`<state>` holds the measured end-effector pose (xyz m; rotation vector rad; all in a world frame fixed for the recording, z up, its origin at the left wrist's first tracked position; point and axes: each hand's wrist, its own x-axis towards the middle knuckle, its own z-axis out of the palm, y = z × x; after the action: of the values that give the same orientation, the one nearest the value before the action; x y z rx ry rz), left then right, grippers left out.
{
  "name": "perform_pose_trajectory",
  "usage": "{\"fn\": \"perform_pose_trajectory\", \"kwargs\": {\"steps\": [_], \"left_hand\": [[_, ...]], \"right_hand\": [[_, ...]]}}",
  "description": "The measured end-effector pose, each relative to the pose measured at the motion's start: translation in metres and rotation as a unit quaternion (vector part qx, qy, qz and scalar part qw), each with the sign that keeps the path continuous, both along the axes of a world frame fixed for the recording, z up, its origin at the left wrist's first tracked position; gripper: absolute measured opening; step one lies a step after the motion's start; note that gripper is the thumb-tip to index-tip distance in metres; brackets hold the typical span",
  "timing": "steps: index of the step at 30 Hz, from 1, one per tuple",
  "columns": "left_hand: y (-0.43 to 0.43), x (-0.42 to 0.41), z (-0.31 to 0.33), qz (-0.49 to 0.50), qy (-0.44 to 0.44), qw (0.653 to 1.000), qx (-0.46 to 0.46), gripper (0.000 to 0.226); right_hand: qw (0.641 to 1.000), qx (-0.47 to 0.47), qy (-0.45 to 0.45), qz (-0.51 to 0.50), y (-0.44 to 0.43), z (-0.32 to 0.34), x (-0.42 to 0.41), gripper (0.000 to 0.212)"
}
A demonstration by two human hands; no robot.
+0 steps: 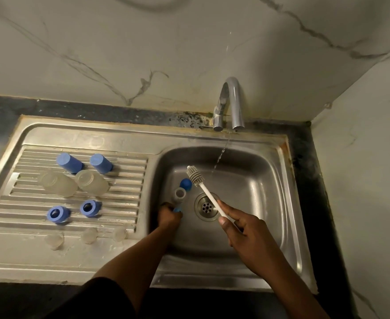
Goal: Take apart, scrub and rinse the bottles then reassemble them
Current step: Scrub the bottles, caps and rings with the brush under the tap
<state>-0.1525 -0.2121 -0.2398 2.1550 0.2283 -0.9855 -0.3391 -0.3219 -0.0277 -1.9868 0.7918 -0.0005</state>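
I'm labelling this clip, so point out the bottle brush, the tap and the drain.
bottle brush (195, 174), head view, on its bristle head.
tap (236, 100), head view, on the curved spout.
drain (206, 207), head view, on the strainer holes.

blue piece mostly hidden, clear teats faint
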Motion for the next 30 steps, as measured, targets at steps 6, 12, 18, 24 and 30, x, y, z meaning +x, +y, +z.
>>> {"fn": "perform_pose_trajectory", "kwargs": {"steps": [6, 12, 18, 24, 30], "left_hand": [[0.004, 0.002, -0.012, -0.068, -0.032, 0.997, 0.007, 0.037], [0.003, -0.005, -0.009, -0.051, -0.066, 0.996, 0.026, 0.035], [0.011, -0.011, 0.031, -0.071, -0.089, 0.993, -0.028, 0.045], [0.038, -0.012, 0.097, -0.120, -0.156, 0.975, -0.099, 0.026], [0.104, 0.006, 0.143, -0.210, -0.326, 0.920, -0.056, 0.021]], "right_hand": [[1.000, 0.008, 0.000, -0.018, -0.002, -0.007, -0.005, 0.045], [1.000, 0.007, 0.004, -0.014, 0.002, -0.012, -0.004, 0.044], [1.000, -0.010, 0.003, -0.004, 0.007, -0.010, -0.001, 0.044], [1.000, -0.019, -0.013, 0.006, 0.015, -0.002, 0.002, 0.043], [0.999, -0.017, -0.040, 0.024, 0.028, 0.011, 0.002, 0.042]]}}
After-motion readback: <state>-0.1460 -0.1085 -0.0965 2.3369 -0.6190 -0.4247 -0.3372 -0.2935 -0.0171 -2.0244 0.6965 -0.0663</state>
